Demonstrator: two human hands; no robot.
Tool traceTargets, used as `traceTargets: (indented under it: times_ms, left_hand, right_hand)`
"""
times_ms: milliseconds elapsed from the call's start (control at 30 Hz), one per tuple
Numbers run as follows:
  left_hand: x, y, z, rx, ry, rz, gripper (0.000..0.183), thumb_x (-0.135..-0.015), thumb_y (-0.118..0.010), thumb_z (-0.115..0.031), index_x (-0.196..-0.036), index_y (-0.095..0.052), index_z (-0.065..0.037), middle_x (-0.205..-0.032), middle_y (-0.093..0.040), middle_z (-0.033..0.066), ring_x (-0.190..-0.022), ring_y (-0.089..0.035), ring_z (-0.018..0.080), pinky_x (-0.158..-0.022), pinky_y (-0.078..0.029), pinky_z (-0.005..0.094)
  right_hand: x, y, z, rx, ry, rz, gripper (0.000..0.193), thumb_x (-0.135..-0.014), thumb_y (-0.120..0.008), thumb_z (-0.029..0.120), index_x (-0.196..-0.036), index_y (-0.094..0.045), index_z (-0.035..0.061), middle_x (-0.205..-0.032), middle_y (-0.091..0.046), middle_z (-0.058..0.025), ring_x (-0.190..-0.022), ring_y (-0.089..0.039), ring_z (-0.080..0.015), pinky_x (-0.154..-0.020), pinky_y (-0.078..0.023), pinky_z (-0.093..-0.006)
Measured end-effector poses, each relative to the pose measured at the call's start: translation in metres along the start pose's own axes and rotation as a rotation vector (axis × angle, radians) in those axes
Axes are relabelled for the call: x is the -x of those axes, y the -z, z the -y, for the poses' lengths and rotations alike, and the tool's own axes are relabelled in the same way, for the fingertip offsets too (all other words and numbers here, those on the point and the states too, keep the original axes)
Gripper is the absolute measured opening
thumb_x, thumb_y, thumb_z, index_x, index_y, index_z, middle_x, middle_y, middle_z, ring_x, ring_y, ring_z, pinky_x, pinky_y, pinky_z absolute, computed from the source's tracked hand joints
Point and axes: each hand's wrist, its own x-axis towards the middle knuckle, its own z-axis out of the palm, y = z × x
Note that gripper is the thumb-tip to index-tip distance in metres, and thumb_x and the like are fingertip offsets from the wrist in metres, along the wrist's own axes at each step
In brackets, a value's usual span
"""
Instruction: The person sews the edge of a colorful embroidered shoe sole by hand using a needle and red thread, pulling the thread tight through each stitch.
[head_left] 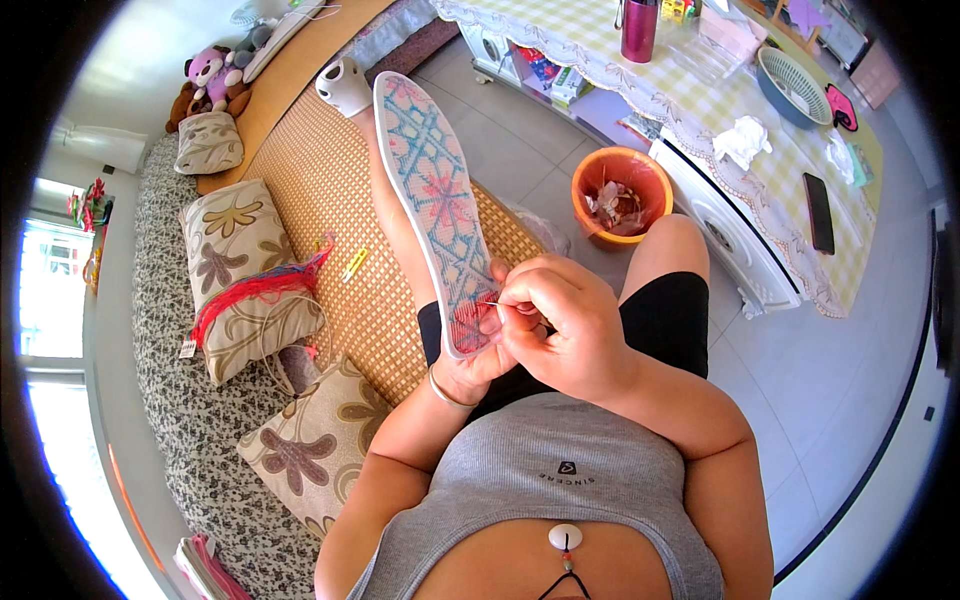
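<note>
An insole (428, 190) is being held above the left leg (397, 235), heel end toward the body. The heel end is being gripped by the left hand (468, 372), closed between thumb and fingers, the latter being partly hidden behind it. At the red stitching (468, 312), a needle (502, 304) is being pinched by the right hand (565, 325) between closed thumb and forefinger. Whether the needle tip is entering the cloth cannot be told. To the left, a thread bundle (255, 292) is being supported by a floral cushion (225, 222). To the right, scraps (612, 208) are being contained by an orange bin (612, 241), beside a cloth-covered table (690, 115).
</note>
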Motion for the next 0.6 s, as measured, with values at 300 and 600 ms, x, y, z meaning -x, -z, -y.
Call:
traceTargets:
  times_ms: [300, 600]
  left_hand:
    - [0.0013, -0.0073, 0.0017, -0.098, -0.039, -0.003, 0.026, -0.089, -0.053, -0.025, -0.095, -0.057, -0.001, -0.068, -0.051, 0.0073, -0.053, -0.046, 0.0104, -0.054, -0.046, 0.0254]
    - [0.0009, -0.0066, 0.0018, 0.051, 0.057, 0.141, 0.028, -0.090, -0.051, -0.025, -0.096, -0.056, 0.002, -0.081, -0.056, 0.0170, -0.071, -0.058, 0.0242, -0.069, -0.055, 0.0381]
  right_hand:
    - [0.0004, -0.0011, -0.0010, 0.003, -0.004, -0.018, 0.017, -0.067, -0.064, -0.008, -0.079, -0.054, 0.0001, -0.076, -0.058, -0.0112, -0.061, -0.059, -0.0213, -0.055, -0.048, -0.0275]
    - [0.0008, -0.0008, -0.0013, -0.015, -0.011, -0.018, 0.016, -0.068, -0.065, -0.007, -0.078, -0.054, 0.0004, -0.075, -0.058, -0.0105, -0.060, -0.058, -0.0206, -0.054, -0.047, -0.0268]
